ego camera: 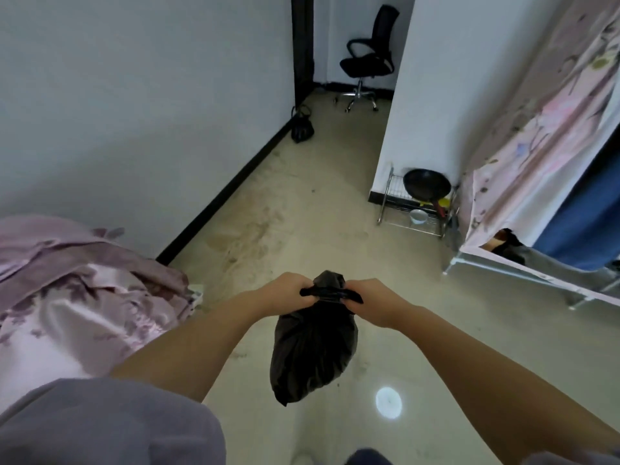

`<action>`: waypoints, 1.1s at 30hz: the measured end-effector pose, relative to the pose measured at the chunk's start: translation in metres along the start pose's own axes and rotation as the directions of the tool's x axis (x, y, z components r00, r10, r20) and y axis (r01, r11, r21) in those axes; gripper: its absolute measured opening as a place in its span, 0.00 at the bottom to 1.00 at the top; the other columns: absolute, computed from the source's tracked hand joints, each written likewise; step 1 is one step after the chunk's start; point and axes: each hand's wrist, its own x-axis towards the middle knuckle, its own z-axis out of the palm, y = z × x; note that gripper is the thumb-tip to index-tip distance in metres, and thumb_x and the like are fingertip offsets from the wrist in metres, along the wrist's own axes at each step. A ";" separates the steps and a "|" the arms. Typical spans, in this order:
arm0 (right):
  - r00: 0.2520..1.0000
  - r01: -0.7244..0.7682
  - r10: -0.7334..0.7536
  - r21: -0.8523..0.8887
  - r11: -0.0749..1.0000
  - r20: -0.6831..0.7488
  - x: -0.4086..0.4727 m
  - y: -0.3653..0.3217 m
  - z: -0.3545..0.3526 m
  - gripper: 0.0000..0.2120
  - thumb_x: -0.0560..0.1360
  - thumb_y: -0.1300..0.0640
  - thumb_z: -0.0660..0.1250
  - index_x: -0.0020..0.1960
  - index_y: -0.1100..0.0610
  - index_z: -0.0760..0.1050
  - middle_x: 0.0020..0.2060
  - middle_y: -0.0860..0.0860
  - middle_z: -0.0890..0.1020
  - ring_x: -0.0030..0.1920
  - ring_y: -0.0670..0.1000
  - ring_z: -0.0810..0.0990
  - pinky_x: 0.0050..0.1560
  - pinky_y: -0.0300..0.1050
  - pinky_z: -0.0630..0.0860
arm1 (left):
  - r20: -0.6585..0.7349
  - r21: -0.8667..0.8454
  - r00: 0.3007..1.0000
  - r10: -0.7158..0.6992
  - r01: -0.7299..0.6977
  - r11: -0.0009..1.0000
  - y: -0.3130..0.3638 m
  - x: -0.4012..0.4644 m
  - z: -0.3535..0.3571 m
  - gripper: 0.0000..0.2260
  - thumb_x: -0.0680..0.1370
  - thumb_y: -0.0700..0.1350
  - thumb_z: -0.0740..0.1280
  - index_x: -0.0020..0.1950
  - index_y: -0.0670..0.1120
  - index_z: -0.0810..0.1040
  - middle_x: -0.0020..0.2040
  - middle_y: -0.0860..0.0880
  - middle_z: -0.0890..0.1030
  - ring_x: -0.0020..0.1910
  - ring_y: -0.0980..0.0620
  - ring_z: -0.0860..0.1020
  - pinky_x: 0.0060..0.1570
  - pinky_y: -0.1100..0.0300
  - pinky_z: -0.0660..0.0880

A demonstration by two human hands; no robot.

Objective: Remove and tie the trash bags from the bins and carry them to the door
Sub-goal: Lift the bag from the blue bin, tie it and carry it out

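A full black trash bag (pixel 313 350) hangs in front of me above the floor. Its gathered top is stretched sideways between my two hands. My left hand (pixel 289 292) grips the left end of the twisted plastic. My right hand (pixel 367 298) grips the right end, with a short tail of plastic sticking out past the fingers. A second tied black bag (pixel 302 127) sits on the floor by the left wall, near the dark door frame (pixel 301 45) at the end of the passage. No bin is in view.
A bed with pink bedding (pixel 77 283) fills the left. A metal rack (pixel 416 209) holding a black pan stands by the right wall corner. A fabric wardrobe (pixel 543 169) stands at the right. An office chair (pixel 369 58) is past the doorway. The beige floor runs between them.
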 end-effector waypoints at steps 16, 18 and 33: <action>0.996 0.083 -0.081 -0.075 0.994 0.032 0.371 0.149 -0.196 0.09 0.77 0.56 0.61 0.50 0.60 0.75 0.46 0.59 0.81 0.45 0.56 0.77 0.41 0.41 0.65 | -0.081 -0.011 0.993 -0.081 0.080 0.997 -0.081 0.363 -0.195 0.10 0.78 0.47 0.62 0.39 0.44 0.70 0.32 0.52 0.69 0.30 0.57 0.67 0.30 0.64 0.62; 0.995 0.098 -0.095 -0.086 0.991 0.040 0.414 0.163 -0.221 0.09 0.77 0.56 0.61 0.51 0.60 0.75 0.45 0.59 0.81 0.44 0.57 0.77 0.41 0.44 0.68 | -0.083 -0.010 0.993 -0.088 0.087 0.996 -0.091 0.403 -0.219 0.11 0.79 0.46 0.62 0.38 0.45 0.69 0.33 0.51 0.69 0.31 0.55 0.68 0.30 0.65 0.61; 0.991 0.113 -0.103 -0.116 0.987 0.084 0.747 0.248 -0.370 0.15 0.79 0.46 0.58 0.51 0.57 0.76 0.43 0.57 0.81 0.43 0.56 0.78 0.47 0.51 0.74 | -0.023 -0.061 0.999 -0.049 0.048 0.997 -0.223 0.720 -0.406 0.15 0.78 0.47 0.63 0.32 0.51 0.66 0.31 0.54 0.69 0.30 0.60 0.68 0.28 0.68 0.61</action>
